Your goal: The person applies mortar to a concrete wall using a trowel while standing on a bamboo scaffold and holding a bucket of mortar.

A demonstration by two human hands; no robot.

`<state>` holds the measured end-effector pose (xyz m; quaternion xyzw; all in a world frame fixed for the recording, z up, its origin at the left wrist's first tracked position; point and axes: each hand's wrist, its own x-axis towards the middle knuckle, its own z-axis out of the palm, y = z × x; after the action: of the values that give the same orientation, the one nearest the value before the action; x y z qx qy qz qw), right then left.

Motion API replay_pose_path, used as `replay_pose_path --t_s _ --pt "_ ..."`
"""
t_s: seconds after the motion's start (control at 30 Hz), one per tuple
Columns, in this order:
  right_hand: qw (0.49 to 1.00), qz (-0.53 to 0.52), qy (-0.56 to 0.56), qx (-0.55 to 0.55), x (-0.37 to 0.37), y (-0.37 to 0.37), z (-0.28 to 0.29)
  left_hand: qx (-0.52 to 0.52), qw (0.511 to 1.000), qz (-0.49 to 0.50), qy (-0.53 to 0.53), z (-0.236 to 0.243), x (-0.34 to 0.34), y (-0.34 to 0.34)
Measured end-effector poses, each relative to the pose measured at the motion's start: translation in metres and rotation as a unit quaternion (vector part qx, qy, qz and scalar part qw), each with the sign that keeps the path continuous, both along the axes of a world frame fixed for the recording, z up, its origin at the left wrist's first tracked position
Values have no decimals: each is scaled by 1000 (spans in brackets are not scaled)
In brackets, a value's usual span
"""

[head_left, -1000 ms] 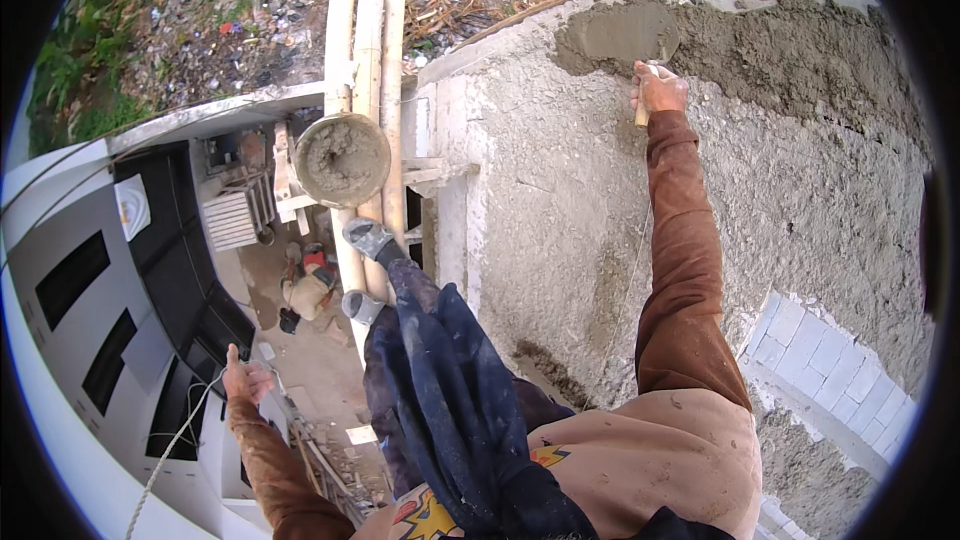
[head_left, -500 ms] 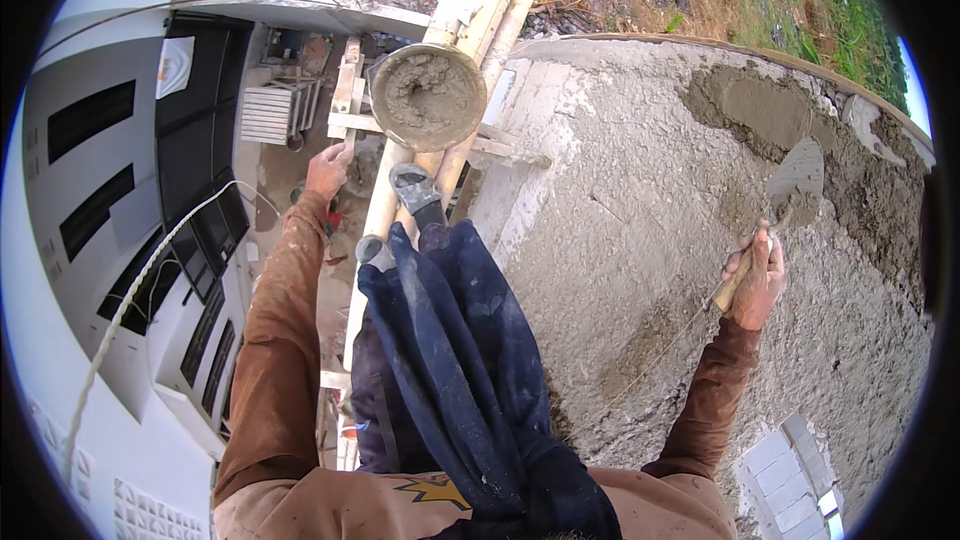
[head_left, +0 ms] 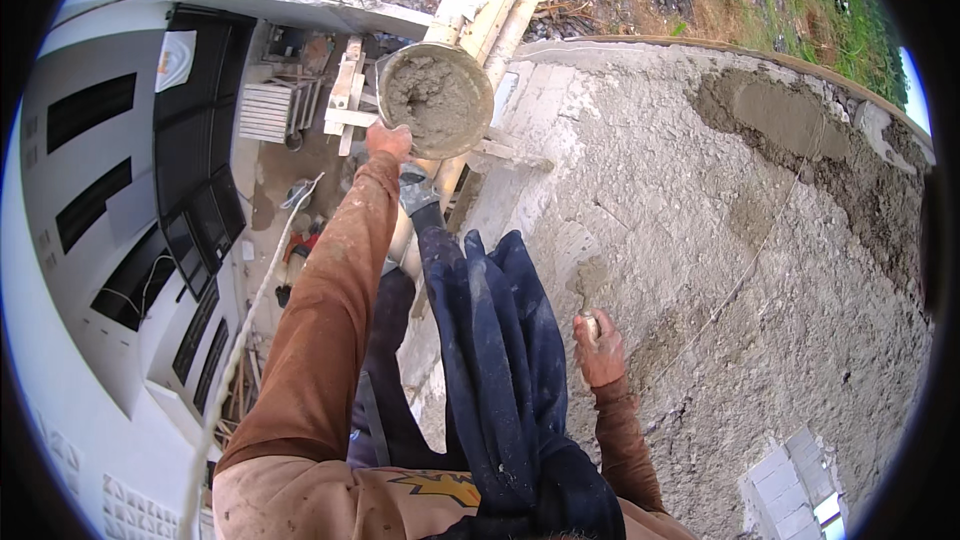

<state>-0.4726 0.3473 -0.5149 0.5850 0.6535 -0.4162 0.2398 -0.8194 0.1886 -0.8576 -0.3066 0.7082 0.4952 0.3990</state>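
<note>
Two bare hands. The right hand [head_left: 600, 348], right of centre low in the frame, is closed around the handle of one trowel [head_left: 588, 285], its blade smeared with grey mortar. The left hand [head_left: 389, 142], above centre, is curled at the lower-left rim of one round bucket [head_left: 487, 122] (how firmly it grips, I cannot tell). Lumpy wet mortar [head_left: 445, 105] fills the bucket. Three smooth, round poles [head_left: 500, 5] run to the top edge. Right: one rough, pebbly wall [head_left: 680, 220]. Left: one twisted, pale rope [head_left: 238, 350].
</note>
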Motion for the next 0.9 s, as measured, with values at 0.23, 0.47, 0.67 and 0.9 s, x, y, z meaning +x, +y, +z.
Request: replay_pose_path --t_s 0.23,0.47,0.67,0.9 --pt "930 363 19 62 -93 -7 5 -143 923 -335 123 172 35 -95" --pt "832 549 53 -50 -159 -100 -4 -82 929 -306 189 308 86 -185" --pt "819 231 525 5 -268 -105 209 26 948 -227 220 344 135 -257" --pt "574 447 597 -337 -376 -120 344 -64 914 -273 293 396 153 -293"
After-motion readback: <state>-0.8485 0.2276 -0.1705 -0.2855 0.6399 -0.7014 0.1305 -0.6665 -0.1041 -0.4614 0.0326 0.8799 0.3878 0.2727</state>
